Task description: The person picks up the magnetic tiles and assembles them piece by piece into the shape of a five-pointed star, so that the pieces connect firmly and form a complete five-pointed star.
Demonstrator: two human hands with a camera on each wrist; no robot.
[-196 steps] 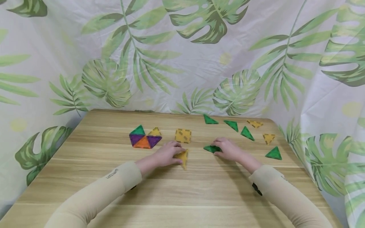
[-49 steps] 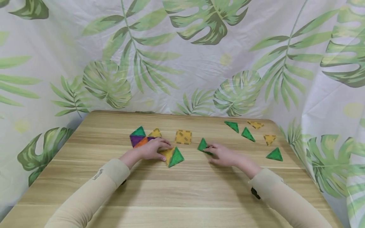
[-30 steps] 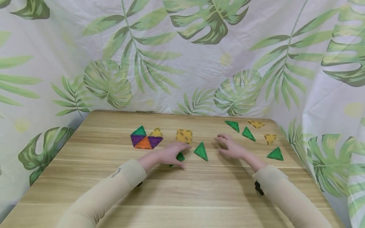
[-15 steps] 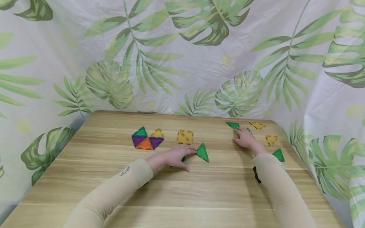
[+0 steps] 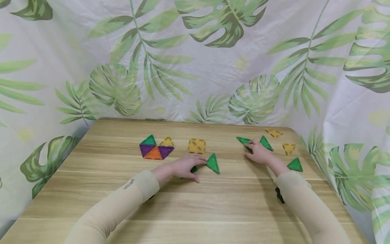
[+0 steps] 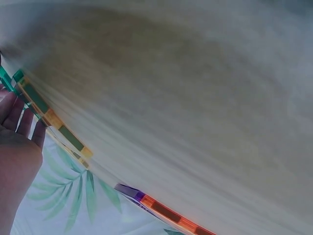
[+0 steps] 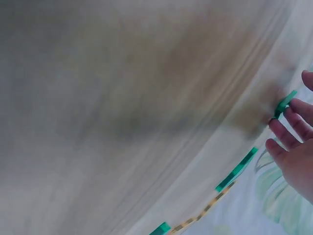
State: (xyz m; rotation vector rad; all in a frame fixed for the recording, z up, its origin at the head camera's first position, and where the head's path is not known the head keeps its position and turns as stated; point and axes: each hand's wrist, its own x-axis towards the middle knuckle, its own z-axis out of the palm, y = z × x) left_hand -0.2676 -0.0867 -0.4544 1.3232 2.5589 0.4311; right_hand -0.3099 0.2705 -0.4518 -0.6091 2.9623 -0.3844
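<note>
A white cloth with green leaf prints [image 5: 213, 61] hangs behind and beside the pale wood-grain worktop [image 5: 195, 210]. Two cream sleeves [image 5: 112, 201] reach in over it. The hands are well apart: the left hand [image 5: 186, 166] spreads its fingers low over the middle, clamped on nothing, its fingertips at the edge of a translucent green plastic triangle [image 5: 214, 164]; the right hand [image 5: 260, 152] pinches a slim green plastic triangle [image 5: 243, 140] further right.

At the left lies a patch of five translucent triangles [image 5: 153, 153], one orange, two purple, one green and one yellow, set edge to edge; that grouping looks finished or partly so. Near it, by itself, sits a yellow plastic square [image 5: 196, 146]. Apparently left to use are two loose green triangles [image 5: 295, 165] and, smallest in view, two yellow triangles [image 5: 289, 148] at the right.

The left hand mostly covers a green piece [image 5: 194, 169], so its outline and any neighbour beneath are hidden. The right fingers hide one end of the pinched triangle. Both wrist views are dim, show tiles nearly edge-on and cut the hands off at the frame.
</note>
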